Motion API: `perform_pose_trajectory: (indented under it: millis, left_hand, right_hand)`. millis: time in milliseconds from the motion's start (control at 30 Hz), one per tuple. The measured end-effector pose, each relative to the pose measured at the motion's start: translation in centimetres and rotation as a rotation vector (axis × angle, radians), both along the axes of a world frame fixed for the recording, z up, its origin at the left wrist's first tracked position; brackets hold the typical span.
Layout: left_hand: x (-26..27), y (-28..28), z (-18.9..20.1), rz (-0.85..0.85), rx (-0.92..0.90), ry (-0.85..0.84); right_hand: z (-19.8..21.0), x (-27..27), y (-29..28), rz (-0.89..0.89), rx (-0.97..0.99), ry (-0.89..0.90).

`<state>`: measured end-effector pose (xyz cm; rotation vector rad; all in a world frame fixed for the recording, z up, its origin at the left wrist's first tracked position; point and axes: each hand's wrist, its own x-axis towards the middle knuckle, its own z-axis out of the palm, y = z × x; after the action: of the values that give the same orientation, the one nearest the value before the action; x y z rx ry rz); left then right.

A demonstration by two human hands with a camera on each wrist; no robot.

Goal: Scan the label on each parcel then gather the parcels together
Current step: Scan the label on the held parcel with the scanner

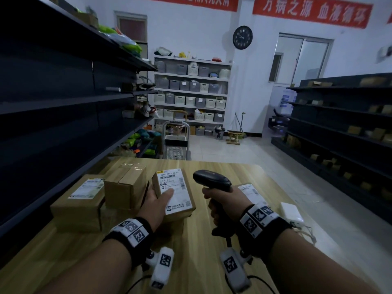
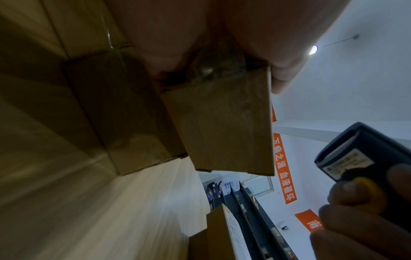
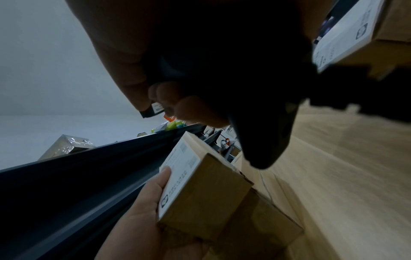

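With your left hand (image 1: 156, 201) gripping the small parcel (image 1: 176, 193) above the table (image 1: 197, 247), thumb on its label, and your right hand (image 1: 222, 200) wrapped around the scanner (image 1: 212, 181), treat the carton as apparently light and rigid, supporting its underside and long edges.

It was a small stockroom or parcel depot. Dark metal shelving (image 1: 63, 98) ran along at nine o'clock and more racks (image 1: 339, 128) at three o'clock held cardboard boxes. At twelve o'clock, white shelves (image 1: 191, 92) carried storage bins, with a trolley (image 1: 176, 141) before them.
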<state>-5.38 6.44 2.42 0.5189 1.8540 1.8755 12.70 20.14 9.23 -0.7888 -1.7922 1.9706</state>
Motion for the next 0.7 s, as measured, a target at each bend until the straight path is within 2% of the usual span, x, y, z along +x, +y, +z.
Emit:
perform_pose_trajectory:
  millis: [433,700]
  left_hand:
    - [0.6,-0.5,0.6,-0.01,-0.14,0.127]
    - [-0.6,0.6,-1.7,-0.009,-0.093,0.089]
  right_hand:
    - [-0.8,-0.6,-0.6,-0.076,0.051,-0.136]
    - [0.6,0.1,-1.4,-0.067,0.082,-0.171]
